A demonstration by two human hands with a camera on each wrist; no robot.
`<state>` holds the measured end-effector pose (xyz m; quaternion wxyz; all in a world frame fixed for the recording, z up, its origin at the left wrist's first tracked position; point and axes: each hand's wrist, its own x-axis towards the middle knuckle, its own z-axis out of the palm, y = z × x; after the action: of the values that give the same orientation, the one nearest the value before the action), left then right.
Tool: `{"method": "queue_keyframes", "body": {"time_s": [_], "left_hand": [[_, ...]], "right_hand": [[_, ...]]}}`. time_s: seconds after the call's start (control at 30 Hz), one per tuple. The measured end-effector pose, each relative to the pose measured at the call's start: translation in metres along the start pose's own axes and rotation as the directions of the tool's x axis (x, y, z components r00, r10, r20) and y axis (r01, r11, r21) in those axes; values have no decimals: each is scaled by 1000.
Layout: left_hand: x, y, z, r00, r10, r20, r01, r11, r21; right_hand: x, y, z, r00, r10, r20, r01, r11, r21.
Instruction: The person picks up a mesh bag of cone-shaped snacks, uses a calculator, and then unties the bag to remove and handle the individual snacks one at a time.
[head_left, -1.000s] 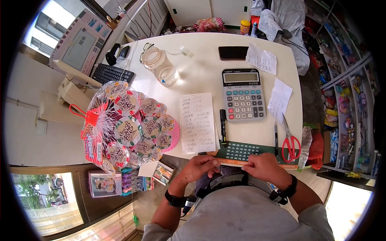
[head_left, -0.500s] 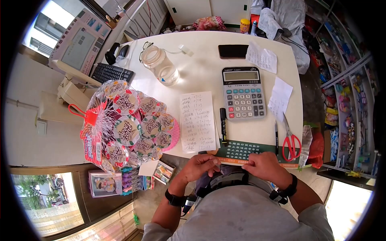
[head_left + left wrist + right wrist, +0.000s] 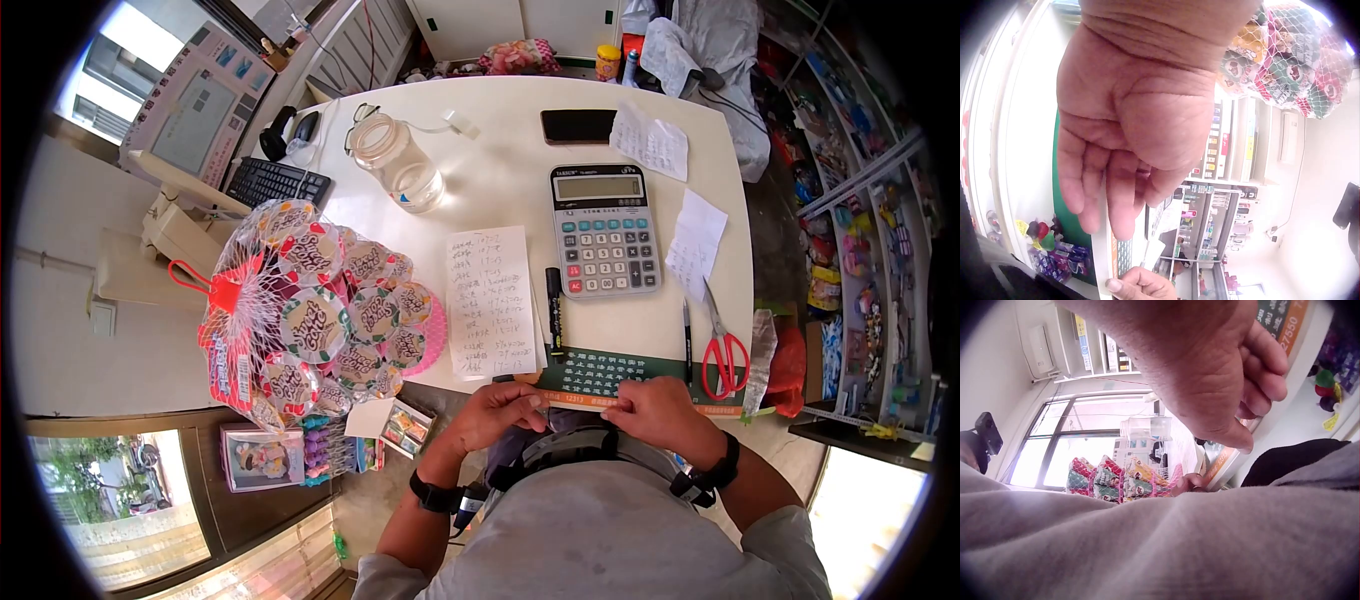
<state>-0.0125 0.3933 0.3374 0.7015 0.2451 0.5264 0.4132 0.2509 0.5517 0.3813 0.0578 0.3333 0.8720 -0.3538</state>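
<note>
My left hand (image 3: 498, 415) rests at the table's front edge with its fingers loosely bent and nothing in them. The left wrist view shows its palm (image 3: 1135, 112) bare. Opposite it, my right hand (image 3: 660, 412) lies on the edge of a green printed sheet (image 3: 600, 372) with an orange border, its fingers relaxed and bent, holding nothing. A gap separates the two hands. Just beyond the left hand is a handwritten paper list (image 3: 488, 300), with a black marker (image 3: 554, 315) along its right side. A grey calculator (image 3: 605, 235) lies farther back.
A net bag of round-lidded cups (image 3: 315, 320) fills the left side. Behind it stand a clear jar (image 3: 400, 165) and a keyboard (image 3: 280, 182). On the right lie red-handled scissors (image 3: 724, 365), a pen (image 3: 687, 345) and paper slips (image 3: 697, 245). A phone (image 3: 578, 127) lies at the back.
</note>
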Motion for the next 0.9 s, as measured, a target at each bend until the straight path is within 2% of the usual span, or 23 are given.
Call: {"method": "queue_keyframes", "body": {"time_s": [0.4, 0.8, 0.9], "left_hand": [[0, 0, -2, 1000, -8, 12, 8, 1000, -1], [2, -8, -4, 995, 85, 61, -82, 996, -46], [1, -4, -3, 998, 47, 48, -44, 997, -58]], "right_hand": [[0, 0, 0, 1000, 0, 3, 0, 1000, 1], [1, 0, 0, 1000, 10, 17, -10, 1000, -14], [1, 1, 1, 1000, 3, 12, -4, 1000, 6]]}}
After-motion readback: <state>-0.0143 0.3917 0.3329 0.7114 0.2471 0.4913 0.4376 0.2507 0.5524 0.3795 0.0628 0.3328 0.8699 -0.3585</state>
